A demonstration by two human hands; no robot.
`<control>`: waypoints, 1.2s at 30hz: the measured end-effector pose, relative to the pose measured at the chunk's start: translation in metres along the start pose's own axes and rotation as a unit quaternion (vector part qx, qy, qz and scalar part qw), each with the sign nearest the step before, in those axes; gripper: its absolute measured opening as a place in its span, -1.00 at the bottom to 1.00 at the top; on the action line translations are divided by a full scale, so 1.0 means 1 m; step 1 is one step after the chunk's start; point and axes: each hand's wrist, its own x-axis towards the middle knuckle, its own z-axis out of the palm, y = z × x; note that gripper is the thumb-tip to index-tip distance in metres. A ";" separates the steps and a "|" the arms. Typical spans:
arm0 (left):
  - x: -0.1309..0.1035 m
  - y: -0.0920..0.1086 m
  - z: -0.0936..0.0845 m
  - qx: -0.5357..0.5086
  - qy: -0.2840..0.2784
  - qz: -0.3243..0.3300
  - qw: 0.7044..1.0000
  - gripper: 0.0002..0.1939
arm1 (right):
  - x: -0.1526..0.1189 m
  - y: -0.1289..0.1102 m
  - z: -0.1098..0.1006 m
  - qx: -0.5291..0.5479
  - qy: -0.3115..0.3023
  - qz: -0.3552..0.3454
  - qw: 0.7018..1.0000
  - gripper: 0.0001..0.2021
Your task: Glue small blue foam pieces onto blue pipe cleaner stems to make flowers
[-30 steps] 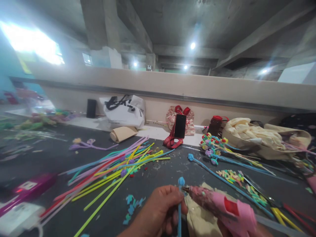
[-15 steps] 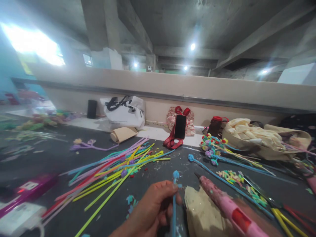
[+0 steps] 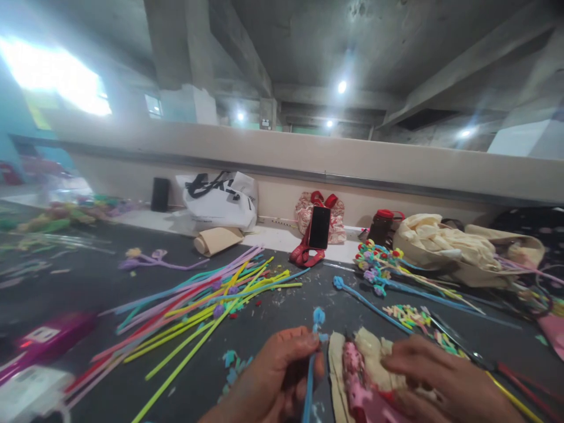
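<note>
Near the bottom centre, my left hand [image 3: 279, 367] pinches a blue fuzzy stem [image 3: 309, 382] held upright, with a small blue knot [image 3: 319, 316] at its top and light blue bits just below. To its right, a pink glue gun [image 3: 363, 390] lies on a folded cream cloth [image 3: 337, 370], its tip pointing away from me. My right hand [image 3: 440, 376] hovers over the gun and cloth with its fingers apart; its fingertips are slightly blurred. Another blue stem with a knotted end [image 3: 338, 282] lies behind the cloth.
Loose coloured stems [image 3: 198, 317] spread across the left middle. At the right are scissors [image 3: 478, 357], cut pieces [image 3: 408, 316] and a flower bunch [image 3: 379, 264]. A phone [image 3: 319, 228], white bag [image 3: 220, 202] and dark bottle [image 3: 381, 226] stand at the back. A purple device [image 3: 57, 341] lies left.
The pink glue gun has gone from my right hand down onto the cloth. My right hand has let go and shows above it. The blue stem in my left hand has tilted slightly.
</note>
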 end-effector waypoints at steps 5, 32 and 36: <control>0.002 -0.006 0.005 0.002 -0.089 -0.032 0.995 -0.81 | 0.033 -0.022 -0.002 0.125 0.019 0.023 0.992 -0.92; 0.002 -0.011 0.006 0.121 -0.007 -0.109 0.987 -0.84 | 0.036 -0.005 0.011 0.194 -0.020 0.041 0.980 -0.90; 0.000 -0.010 0.009 0.155 0.010 -0.118 0.981 -0.79 | 0.036 -0.007 0.013 0.178 -0.024 0.004 0.984 -0.92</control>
